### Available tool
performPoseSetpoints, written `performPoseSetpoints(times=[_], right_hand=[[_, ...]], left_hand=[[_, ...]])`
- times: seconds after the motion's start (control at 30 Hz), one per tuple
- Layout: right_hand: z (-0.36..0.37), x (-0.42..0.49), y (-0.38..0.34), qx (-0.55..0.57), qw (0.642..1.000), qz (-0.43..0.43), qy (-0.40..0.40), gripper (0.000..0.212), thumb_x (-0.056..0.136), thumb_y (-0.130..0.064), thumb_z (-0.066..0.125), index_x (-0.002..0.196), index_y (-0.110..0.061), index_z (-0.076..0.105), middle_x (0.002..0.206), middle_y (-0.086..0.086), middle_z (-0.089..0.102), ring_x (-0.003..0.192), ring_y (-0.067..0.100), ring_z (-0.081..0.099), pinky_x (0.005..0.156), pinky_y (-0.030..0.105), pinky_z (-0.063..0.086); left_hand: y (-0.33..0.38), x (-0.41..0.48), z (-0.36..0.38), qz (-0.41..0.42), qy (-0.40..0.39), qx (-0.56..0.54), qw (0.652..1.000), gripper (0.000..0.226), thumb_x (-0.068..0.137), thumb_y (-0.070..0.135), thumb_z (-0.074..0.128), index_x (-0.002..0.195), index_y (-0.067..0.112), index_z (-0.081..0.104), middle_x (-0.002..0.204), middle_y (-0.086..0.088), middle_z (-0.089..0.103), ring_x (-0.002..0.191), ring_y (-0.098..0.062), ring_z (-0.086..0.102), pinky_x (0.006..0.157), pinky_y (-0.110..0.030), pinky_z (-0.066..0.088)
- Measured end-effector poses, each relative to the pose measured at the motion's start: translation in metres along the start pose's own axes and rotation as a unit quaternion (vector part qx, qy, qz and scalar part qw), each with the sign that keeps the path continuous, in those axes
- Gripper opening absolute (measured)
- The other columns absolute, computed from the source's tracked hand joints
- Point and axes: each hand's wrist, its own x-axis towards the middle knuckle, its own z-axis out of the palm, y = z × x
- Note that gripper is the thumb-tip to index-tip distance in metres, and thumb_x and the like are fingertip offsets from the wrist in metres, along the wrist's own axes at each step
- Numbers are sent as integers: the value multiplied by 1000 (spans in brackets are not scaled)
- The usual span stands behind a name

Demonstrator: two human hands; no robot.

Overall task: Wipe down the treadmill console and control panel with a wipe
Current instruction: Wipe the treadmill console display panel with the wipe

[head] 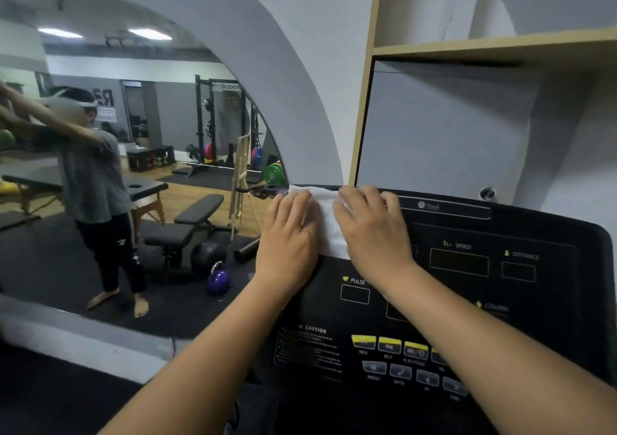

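Note:
A black treadmill console (474, 287) fills the lower right, with dark display windows marked PULSE, SPEED and DISTANCE and a row of yellow and grey buttons (400, 358) lower down. A white wipe (325, 217) lies spread flat on the console's upper left corner. My left hand (287, 237) presses flat on the wipe's left part, fingers together and extended. My right hand (374, 231) presses flat on its right part. Both hands cover much of the wipe; only a strip between them and its top edge show.
A large arched mirror (133, 167) on the left wall reflects a gym: a person, a weight bench, a purple kettlebell, a squat rack. A wooden shelf unit (364, 107) stands against the grey wall right behind the console.

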Motion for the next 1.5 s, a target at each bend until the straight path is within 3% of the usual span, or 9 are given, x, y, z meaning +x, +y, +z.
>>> performPoseSetpoints(times=[0.07, 0.13, 0.2, 0.37, 0.57, 0.73, 1.13, 1.3, 1.5], right_hand=[[6, -6, -1, -8, 998, -11, -61, 38, 85, -10, 44, 117, -2, 63, 127, 14, 60, 118, 32, 54, 99, 53, 40], [6, -15, -8, -8, 992, 5, -126, 50, 91, -23, 43, 135, 0, 52, 143, 16, 50, 134, 30, 44, 111, 63, 24], [3, -27, -16, -5, 988, 15, -155, 61, 95, -38, 34, 142, 1, 42, 150, 18, 41, 141, 31, 35, 113, 67, 12], [4, -29, -16, 1, 988, 7, -157, 71, 95, -51, 26, 142, 0, 40, 151, 18, 39, 143, 29, 32, 112, 69, 11], [6, -2, -9, -14, 988, 29, -153, 72, 97, -54, 18, 151, -6, 26, 159, 14, 22, 149, 25, 15, 114, 65, 3], [7, -40, -15, 20, 990, 4, -137, 69, 98, -51, 27, 148, -5, 33, 157, 14, 27, 147, 26, 22, 114, 64, 12], [1, -34, -10, 4, 989, 15, -150, 65, 99, -47, 26, 149, -6, 31, 158, 12, 26, 147, 22, 21, 115, 65, 4], [2, 8, 2, -14, 986, 64, -155, 68, 98, -49, 13, 153, -9, 20, 161, 11, 17, 149, 21, 10, 115, 62, -5], [1, -43, 8, 15, 991, 14, -136, 67, 97, -48, 24, 149, -6, 30, 158, 14, 24, 148, 24, 18, 115, 65, 5]], left_hand=[[-2, -2, 5, 7, -22, -17, 1000, 44, 85, 6, 41, 124, -9, 58, 131, -26, 57, 122, -40, 55, 111, -48, 30], [-1, -6, 6, 1, -58, -21, 998, 54, 86, 11, 38, 138, -4, 47, 144, -25, 48, 135, -37, 46, 114, -48, 25], [0, -15, 7, 4, -82, -24, 996, 61, 86, 19, 39, 146, 8, 38, 154, -21, 37, 144, -34, 34, 116, -48, 22], [-1, -22, 14, -6, -87, -31, 996, 65, 92, 32, 40, 153, 12, 32, 161, -15, 23, 149, -28, 21, 117, -47, 20], [-4, 1, 10, -35, -84, -15, 996, 65, 96, 38, 28, 156, 12, 23, 163, -12, 16, 152, -25, 10, 121, -55, 7], [7, -36, 10, -36, -83, -31, 995, 59, 99, 38, 29, 156, 23, 25, 164, -11, 15, 152, -26, 12, 119, -54, 7], [15, -23, 10, -63, -108, -21, 992, 64, 97, 46, 30, 157, 26, 19, 164, -14, 7, 152, -28, 4, 119, -58, -1], [10, 24, 6, -62, -115, -8, 991, 63, 96, 42, 21, 157, 25, 17, 163, -17, 11, 152, -31, 5, 117, -62, -8], [35, -26, 2, -44, -122, -40, 991, 63, 98, 43, 28, 157, 21, 20, 163, -17, 10, 151, -33, 7, 119, -55, 5]])
